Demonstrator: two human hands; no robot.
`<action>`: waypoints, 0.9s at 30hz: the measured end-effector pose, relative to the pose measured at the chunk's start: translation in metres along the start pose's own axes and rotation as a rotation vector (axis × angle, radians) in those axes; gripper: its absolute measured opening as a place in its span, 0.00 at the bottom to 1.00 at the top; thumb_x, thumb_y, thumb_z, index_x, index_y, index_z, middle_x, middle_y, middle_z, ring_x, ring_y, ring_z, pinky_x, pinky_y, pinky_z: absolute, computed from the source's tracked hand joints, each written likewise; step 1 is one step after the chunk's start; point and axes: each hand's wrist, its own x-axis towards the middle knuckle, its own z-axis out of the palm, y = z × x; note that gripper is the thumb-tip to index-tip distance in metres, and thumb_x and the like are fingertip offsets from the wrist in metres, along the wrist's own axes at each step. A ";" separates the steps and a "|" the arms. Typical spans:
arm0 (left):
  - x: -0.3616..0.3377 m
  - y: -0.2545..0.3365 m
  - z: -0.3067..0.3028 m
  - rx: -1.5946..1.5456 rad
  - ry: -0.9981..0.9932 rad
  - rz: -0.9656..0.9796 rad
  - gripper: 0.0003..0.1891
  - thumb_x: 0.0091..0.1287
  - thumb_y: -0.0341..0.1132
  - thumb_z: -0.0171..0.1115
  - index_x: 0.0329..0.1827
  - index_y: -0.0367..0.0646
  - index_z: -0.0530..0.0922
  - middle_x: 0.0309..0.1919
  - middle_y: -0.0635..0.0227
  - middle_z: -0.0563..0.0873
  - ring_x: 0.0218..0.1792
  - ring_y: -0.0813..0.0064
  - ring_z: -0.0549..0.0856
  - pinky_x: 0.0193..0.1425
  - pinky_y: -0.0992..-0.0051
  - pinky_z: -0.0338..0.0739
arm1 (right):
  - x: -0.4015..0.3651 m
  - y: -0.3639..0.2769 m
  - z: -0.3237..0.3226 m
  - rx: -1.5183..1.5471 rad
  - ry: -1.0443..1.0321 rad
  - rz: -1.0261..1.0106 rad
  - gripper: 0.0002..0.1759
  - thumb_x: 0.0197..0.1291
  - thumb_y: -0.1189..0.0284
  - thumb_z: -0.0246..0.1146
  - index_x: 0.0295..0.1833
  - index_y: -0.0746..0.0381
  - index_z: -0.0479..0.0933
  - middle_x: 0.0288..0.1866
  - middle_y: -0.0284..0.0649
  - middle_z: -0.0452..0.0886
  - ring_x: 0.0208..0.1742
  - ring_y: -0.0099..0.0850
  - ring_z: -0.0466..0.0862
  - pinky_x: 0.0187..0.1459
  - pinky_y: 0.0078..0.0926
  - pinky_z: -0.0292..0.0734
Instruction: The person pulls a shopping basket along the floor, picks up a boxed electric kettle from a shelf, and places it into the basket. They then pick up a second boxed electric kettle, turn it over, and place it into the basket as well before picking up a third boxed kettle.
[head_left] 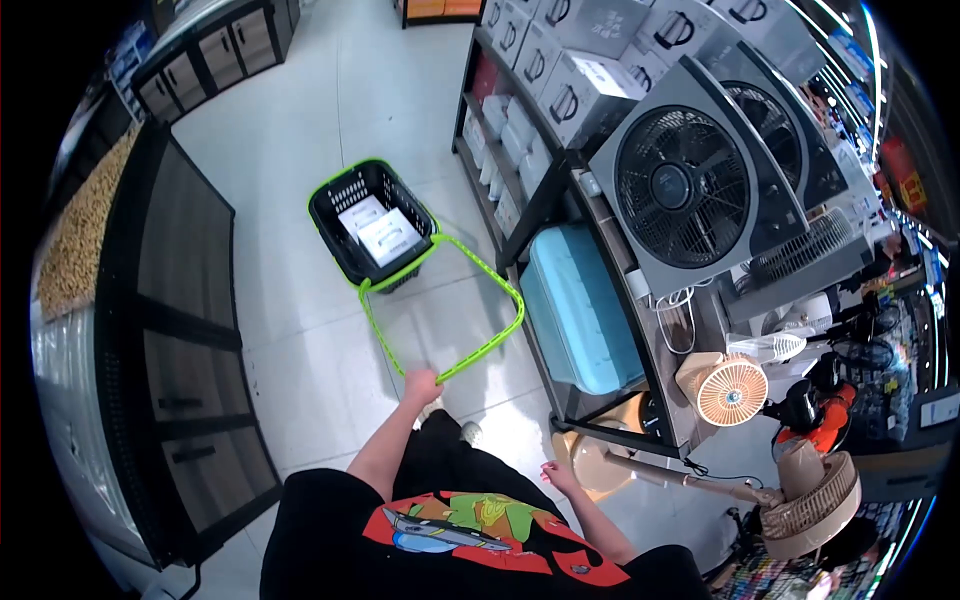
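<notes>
Green handle (497,272), one basket (322,222), clenched in left hand (422,386); two white boxes (390,236) inside; right hand (556,473) loose.

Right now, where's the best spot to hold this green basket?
Grip the crossbar of its long green handle from the near side, as your left hand does: the handle slants back from the basket toward you.

head view | steeply down from above; fisheye | left hand (422,385) near centre; floor (300,150) beyond
</notes>
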 end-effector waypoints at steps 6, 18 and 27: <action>-0.050 -0.048 -0.026 0.073 0.074 0.052 0.13 0.45 0.46 0.54 0.23 0.46 0.78 0.23 0.62 0.80 0.30 0.60 0.79 0.38 0.61 0.68 | 0.016 -0.112 0.025 -0.395 0.360 -0.424 0.29 0.41 0.71 0.61 0.52 0.63 0.61 0.36 0.47 0.74 0.37 0.39 0.76 0.41 0.33 0.71; -0.130 -0.127 -0.033 0.125 -0.002 0.096 0.13 0.42 0.46 0.55 0.19 0.46 0.78 0.20 0.63 0.80 0.29 0.62 0.79 0.43 0.64 0.65 | -0.019 -0.291 0.113 -0.982 0.398 -1.024 0.44 0.30 0.73 0.65 0.60 0.51 0.55 0.59 0.43 0.56 0.62 0.43 0.55 0.59 0.52 0.48; -0.147 -0.247 -0.054 0.275 -0.149 0.137 0.11 0.41 0.44 0.55 0.18 0.47 0.79 0.18 0.64 0.79 0.27 0.66 0.79 0.48 0.67 0.62 | 0.042 -0.328 0.243 -1.333 -0.363 -0.726 0.28 0.47 0.45 0.51 0.27 0.62 0.77 0.27 0.47 0.77 0.33 0.44 0.77 0.33 0.38 0.72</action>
